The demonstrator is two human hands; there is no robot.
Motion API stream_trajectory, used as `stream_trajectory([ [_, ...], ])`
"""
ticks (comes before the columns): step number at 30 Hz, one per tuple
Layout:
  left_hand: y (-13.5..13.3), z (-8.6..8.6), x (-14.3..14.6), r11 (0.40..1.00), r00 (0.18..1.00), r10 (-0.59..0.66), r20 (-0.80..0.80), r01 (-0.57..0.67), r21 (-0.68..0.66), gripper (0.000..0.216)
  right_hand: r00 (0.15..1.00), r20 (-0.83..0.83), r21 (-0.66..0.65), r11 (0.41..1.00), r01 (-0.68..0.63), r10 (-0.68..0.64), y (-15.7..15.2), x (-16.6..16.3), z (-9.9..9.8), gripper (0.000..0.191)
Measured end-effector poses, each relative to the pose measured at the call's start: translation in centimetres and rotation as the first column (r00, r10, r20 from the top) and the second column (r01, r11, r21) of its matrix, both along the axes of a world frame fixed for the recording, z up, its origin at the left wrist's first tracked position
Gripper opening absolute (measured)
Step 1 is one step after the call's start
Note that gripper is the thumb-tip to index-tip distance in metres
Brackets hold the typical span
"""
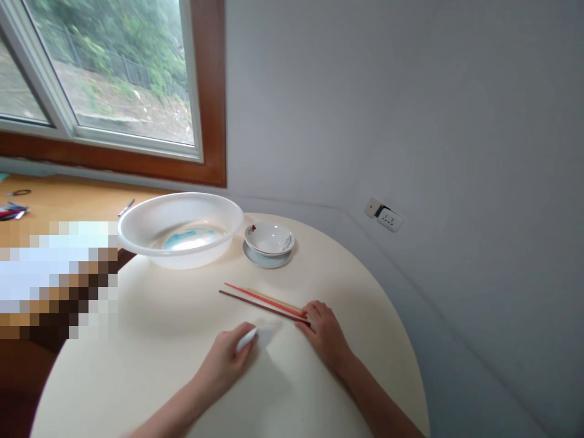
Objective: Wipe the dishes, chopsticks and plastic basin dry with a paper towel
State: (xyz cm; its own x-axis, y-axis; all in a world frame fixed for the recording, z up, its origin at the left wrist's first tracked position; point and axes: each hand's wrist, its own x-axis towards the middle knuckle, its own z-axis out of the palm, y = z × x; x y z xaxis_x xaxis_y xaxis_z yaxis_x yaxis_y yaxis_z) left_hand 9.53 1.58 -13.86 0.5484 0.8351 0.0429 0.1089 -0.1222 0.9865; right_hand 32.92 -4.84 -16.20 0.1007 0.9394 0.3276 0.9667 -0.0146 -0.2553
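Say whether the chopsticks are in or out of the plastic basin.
Out: the chopsticks lie over the round table, their near ends at the right hand, apart from the plastic basin.

The round table (137,328) (cream-topped) carries a translucent basin (191,260), a plate (265,263) and chopsticks (269,301).

A wood-framed window (114,91); a pen (126,207) on the wooden desk (73,201); a white wall socket (391,219).

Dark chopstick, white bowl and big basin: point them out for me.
Dark chopstick (260,306): head view, middle of its shaft.
White bowl (269,238): head view, its inner surface.
Big basin (182,261): head view, its near outer wall.
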Motion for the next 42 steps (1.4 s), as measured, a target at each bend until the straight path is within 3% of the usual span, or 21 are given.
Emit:
stream_trajectory([
  [2, 0.2, 0.3, 0.1, 0.973, 0.987, 0.108, 0.115, -0.081, -0.217, 0.018, 1.0, 0.011, 0.02, 1.0, 0.008, -0.008, -0.5, 0.0, -0.1, 0.006],
  [3, 0.4, 0.5, 0.2, 0.931, 0.973, 0.161, 0.167, -0.094, -0.354, 0.018, 1.0, 0.013, 0.027, 1.0, 0.003, -0.004, -0.6, 0.0, -0.1, 0.005],
  [6, 0.9, 1.1, 0.3, 0.709, 0.917, 0.325, 0.233, -0.073, -0.702, 0.019, 1.0, 0.013, 0.034, 0.999, -0.028, 0.028, -0.5, -0.3, -0.2, 0.005],
  [9, 1.5, 1.6, 0.1, 0.537, 0.858, 0.459, 0.229, -0.063, -0.841, 0.025, 0.999, 0.023, 0.044, 0.998, -0.039, 0.038, -0.4, -0.6, -0.5, 0.004],
  [12, 1.9, 1.9, -0.3, 0.476, 0.835, 0.475, 0.278, 0.021, -0.879, 0.031, 0.999, 0.044, 0.047, 0.999, -0.022, 0.02, -0.3, -0.9, -0.7, 0.002],
  [20, 2.2, 2.2, -0.8, 0.44, 0.756, 0.551, 0.353, 0.096, -0.893, 0.036, 0.99, 0.063, 0.147, 0.982, 0.118, -0.128, -0.8, -1.5, -1.4, 0.011],
  [28, 1.9, 2.1, -1.0, 0.446, 0.697, 0.595, 0.4, 0.128, -0.886, 0.034, 0.94, -0.034, 0.239, 0.91, 0.339, -0.341, -1.9, -2.4, -2.1, 0.023],
  [35, 0.2, 1.5, -0.5, 0.473, 0.668, 0.569, 0.48, 0.211, -0.855, 0.037, 0.966, -0.207, 0.35, 0.911, 0.22, -0.153, -3.2, -6.8, -0.5, 0.023],
  [42, -2.8, 1.4, 0.2, 0.533, 0.502, 0.425, 0.753, 0.534, -0.656, 0.061, 0.981, -0.146, 0.211, 0.964, 0.159, -0.13, -3.8, -10.3, -0.1, 0.02],
])
